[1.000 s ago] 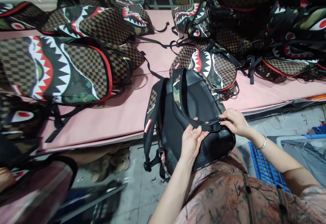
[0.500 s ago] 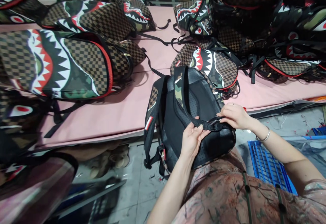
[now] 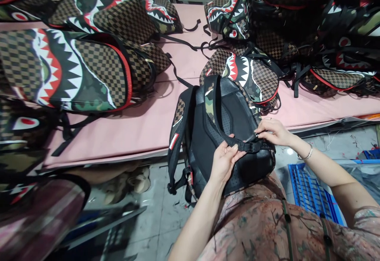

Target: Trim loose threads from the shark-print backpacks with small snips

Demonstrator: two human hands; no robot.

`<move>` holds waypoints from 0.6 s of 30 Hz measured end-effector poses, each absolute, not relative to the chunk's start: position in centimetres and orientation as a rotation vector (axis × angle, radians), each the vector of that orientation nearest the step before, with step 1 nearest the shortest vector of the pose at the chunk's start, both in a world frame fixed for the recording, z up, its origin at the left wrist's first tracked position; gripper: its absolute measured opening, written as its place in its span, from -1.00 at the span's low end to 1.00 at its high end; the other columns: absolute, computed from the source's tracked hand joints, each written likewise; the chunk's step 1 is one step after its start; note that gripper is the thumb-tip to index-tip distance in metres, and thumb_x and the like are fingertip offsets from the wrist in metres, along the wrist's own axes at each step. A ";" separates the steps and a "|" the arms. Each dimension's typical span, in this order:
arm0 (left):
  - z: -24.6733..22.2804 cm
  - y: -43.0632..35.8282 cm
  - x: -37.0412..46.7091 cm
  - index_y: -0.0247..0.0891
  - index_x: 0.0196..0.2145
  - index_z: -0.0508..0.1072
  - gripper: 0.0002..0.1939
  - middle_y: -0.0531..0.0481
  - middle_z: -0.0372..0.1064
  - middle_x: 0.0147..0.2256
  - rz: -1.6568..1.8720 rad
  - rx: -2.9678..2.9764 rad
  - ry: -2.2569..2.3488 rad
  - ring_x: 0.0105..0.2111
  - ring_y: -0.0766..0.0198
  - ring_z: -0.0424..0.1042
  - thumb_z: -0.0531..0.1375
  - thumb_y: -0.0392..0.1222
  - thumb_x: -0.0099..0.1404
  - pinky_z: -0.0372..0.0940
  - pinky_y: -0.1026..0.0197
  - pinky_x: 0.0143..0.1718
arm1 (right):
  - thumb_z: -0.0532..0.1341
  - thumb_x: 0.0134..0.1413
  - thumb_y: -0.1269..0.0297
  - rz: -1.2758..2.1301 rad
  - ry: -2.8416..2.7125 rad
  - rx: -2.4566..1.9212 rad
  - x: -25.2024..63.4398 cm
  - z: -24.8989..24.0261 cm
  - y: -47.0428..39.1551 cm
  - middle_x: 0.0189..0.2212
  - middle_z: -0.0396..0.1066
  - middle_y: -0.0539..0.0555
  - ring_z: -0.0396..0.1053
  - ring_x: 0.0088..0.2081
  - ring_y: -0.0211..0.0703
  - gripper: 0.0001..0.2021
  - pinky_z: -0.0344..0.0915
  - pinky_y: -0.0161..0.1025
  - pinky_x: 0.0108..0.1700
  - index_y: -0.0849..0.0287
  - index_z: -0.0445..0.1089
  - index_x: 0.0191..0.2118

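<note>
A backpack [image 3: 202,134] leans against the table edge at my lap, its black padded back panel facing me. My left hand [image 3: 225,159] is closed on the lower part of a shoulder strap [image 3: 214,112], thumb on top near the black webbing and buckle [image 3: 251,146]. Just right of that, my right hand [image 3: 271,131] pinches with thumb and fingertips at the bag's side edge. A small dark piece with light specks shows at those fingertips, too small to name. The other shoulder strap [image 3: 179,134] hangs loose on the left side.
Several checkered backpacks with shark-mouth prints, one large [image 3: 97,71], lie on the pink-covered table [image 3: 142,130]. Another backpack [image 3: 255,75] touches the far side of mine. A blue plastic crate [image 3: 311,193] stands on the floor at right. Shoes [image 3: 139,180] lie under the table.
My right hand has drawn slightly up and away from the strap's buckle. The left hand keeps its hold on the strap. The view has shifted slightly.
</note>
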State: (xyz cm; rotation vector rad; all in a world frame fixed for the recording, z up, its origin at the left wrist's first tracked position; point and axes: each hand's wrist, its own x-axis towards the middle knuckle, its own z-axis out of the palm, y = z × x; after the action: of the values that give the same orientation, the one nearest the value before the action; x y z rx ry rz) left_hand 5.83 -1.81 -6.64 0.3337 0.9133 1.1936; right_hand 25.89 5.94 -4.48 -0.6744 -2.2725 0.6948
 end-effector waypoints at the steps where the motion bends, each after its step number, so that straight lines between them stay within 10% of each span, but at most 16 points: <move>1: -6.6 -1.8 5.8 -0.30 -0.07 0.29 -0.40 0.21 0.29 -0.63 1.190 0.340 0.912 -0.50 0.37 0.44 0.36 -0.29 -0.10 0.44 0.24 -0.33 | 0.13 0.14 0.23 0.641 -2.333 -0.658 26.1 -4.3 6.2 -0.46 0.39 0.06 0.32 -0.38 -0.21 -0.85 0.22 -0.24 -0.30 0.20 0.35 -0.33; 18: -6.3 -1.7 5.9 -0.31 -0.06 0.29 -0.38 0.22 0.27 -0.64 1.169 0.343 0.935 -0.51 0.36 0.43 0.36 -0.29 -0.12 0.42 0.22 -0.33 | 0.04 0.19 0.13 0.426 -2.703 -0.511 25.4 -2.1 7.9 -0.45 0.34 0.05 0.23 -0.37 -0.21 -0.74 0.13 -0.28 -0.30 0.20 0.35 -0.30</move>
State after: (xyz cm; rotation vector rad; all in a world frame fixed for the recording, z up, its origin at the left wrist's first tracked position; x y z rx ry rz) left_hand 5.87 -1.74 -6.29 0.3431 0.9352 1.1689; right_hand 25.36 7.86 -2.13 -0.5108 -2.7027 0.4257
